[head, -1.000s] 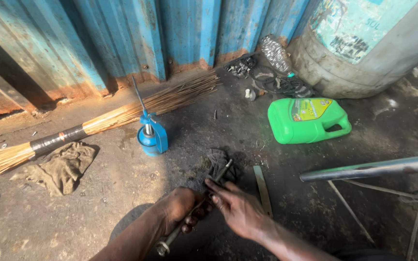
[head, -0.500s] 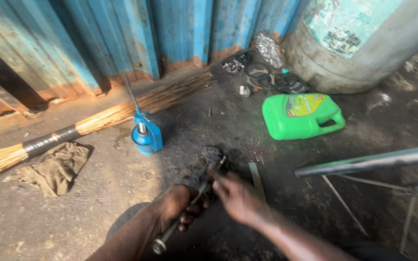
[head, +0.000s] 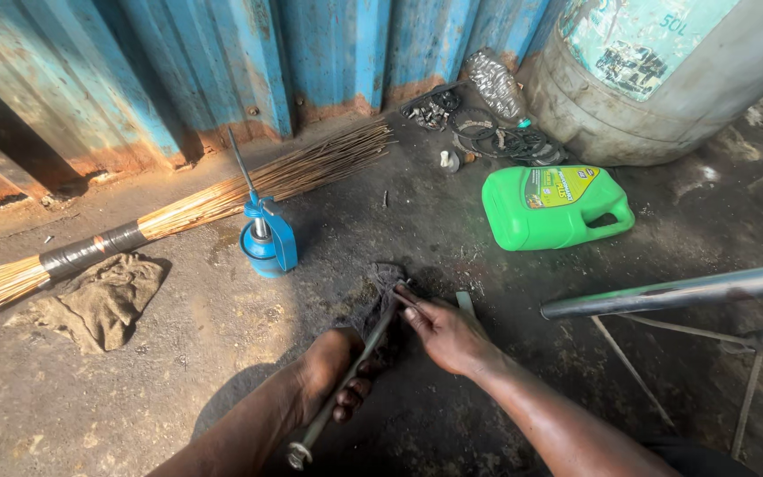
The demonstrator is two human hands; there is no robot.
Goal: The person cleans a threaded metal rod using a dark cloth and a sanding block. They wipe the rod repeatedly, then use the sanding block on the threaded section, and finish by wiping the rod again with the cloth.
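My left hand [head: 333,369] is closed around a long grey metal rod [head: 339,389] with a nut-like end near me. The rod slants up to a dark greasy rag [head: 381,291] lying on the ground. My right hand [head: 445,331] pinches the far tip of the rod with its fingertips, right at the rag. A small flat metal piece [head: 465,303] lies just beyond my right hand.
A blue oil can with a long spout [head: 266,240] stands on the dirt floor. A straw broom [head: 178,212] lies along the blue corrugated wall [head: 249,62]. A green jug [head: 554,208] lies on its side, a big drum [head: 638,71] behind it. A metal tube [head: 673,291] crosses at right. A brown cloth [head: 103,299] lies at left.
My view has shifted slightly. My right hand has settled its fingertips on the far end of the rod; my left hand keeps its grip.
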